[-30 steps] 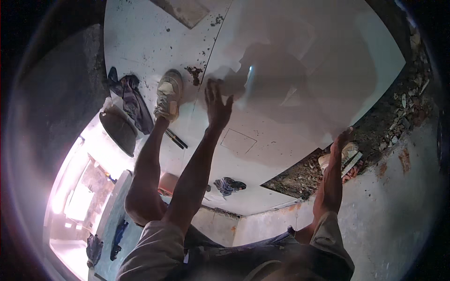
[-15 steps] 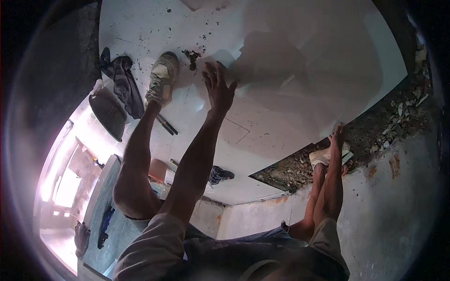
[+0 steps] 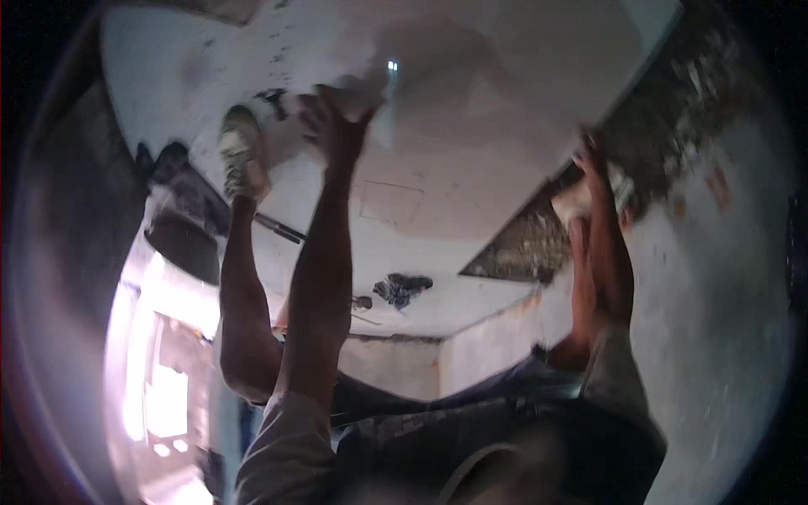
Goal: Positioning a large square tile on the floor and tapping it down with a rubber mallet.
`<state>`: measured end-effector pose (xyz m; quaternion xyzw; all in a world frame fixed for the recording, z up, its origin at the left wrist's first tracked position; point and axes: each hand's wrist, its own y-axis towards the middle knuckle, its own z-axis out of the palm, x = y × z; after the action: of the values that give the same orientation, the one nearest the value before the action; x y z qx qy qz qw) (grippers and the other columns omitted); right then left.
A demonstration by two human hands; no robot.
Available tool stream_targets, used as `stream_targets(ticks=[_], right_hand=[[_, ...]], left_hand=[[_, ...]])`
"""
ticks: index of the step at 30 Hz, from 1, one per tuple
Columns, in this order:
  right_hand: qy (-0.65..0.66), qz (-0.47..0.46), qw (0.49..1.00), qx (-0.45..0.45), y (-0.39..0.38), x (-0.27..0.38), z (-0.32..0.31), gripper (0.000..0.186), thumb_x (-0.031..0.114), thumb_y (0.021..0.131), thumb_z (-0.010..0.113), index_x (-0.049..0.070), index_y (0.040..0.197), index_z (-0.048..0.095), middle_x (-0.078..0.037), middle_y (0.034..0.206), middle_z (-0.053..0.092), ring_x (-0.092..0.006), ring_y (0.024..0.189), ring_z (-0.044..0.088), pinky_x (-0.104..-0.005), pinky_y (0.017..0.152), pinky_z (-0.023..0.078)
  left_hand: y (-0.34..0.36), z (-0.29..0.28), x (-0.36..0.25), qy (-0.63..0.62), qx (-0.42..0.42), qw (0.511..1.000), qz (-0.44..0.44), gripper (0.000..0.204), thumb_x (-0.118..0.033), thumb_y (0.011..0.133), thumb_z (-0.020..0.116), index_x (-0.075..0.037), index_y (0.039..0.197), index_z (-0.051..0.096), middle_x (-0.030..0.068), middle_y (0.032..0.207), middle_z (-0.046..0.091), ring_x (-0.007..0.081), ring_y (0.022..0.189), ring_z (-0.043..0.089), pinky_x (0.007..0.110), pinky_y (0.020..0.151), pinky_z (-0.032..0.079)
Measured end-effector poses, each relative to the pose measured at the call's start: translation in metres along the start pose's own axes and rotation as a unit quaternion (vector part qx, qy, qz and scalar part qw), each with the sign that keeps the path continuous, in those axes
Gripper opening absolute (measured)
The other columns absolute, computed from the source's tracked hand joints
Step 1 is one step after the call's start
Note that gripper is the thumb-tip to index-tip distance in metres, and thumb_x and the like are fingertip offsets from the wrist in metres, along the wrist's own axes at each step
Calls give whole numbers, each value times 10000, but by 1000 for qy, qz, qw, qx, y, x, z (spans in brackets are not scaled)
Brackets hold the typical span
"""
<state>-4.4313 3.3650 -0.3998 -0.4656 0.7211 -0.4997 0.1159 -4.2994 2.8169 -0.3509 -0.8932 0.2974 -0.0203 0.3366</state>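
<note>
A large smooth whitish slab (image 3: 471, 194) spreads over the floor ahead of me. My left hand (image 3: 338, 130) is over it with the fingers spread and holds nothing; whether it touches the surface I cannot tell. My right hand (image 3: 592, 153) is at the slab's right edge, beside the rubble strip (image 3: 522, 248). Its fingers look stretched out, thumb apart, though motion blurs them, and no object shows in it. My left shoe (image 3: 242, 151) rests on the slab, left of my left hand. Behind my right wrist, my right shoe (image 3: 574, 200) stands on the rubble.
A dark basin (image 3: 183, 244) and a dark cloth (image 3: 189, 189) lie at the left. Close to my left shin is a dark bar (image 3: 279, 228). A crumpled dark cloth (image 3: 402, 289) lies nearer me. A rough wall (image 3: 699, 337) bounds the right side.
The view has tilted and blurred. Both hands appear farther up the picture, and the fingers of my left hand are spread wider. My right hand has shifted farther along the slab's edge.
</note>
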Motion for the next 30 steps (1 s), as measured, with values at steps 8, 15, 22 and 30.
stream_targets(ticks=[8,15,22,30], right_hand=[[189,141,971,-29,-73,35,90,610,332,799,736,76,1285,472,-103,1098,587,-242,1035,587,-421,805,520],[235,152,958,-59,-71,46,87,717,572,822,622,80,1322,471,-118,1320,485,-260,1241,456,-440,1012,396],[303,85,949,-13,-54,43,81,678,404,774,740,38,1274,464,-139,1113,567,-254,1065,561,-420,884,493],[109,-106,986,-65,-58,54,77,474,267,791,720,26,1155,537,-141,968,656,-263,924,648,-386,798,507]], left_hand=[[2,1,44,111,-40,991,54,1235,-770,612,652,-163,1502,47,264,1526,13,532,1362,104,639,1069,158],[7,-10,36,77,-31,994,69,1261,-760,608,670,-101,1494,59,307,1506,20,517,1374,65,580,1108,128],[25,10,60,55,-34,993,103,1261,-734,624,682,-111,1497,18,322,1501,-33,538,1367,26,604,1100,88],[78,-20,55,-52,186,973,128,1098,-543,683,766,-94,1472,149,289,1362,355,471,1311,266,567,1013,322]])
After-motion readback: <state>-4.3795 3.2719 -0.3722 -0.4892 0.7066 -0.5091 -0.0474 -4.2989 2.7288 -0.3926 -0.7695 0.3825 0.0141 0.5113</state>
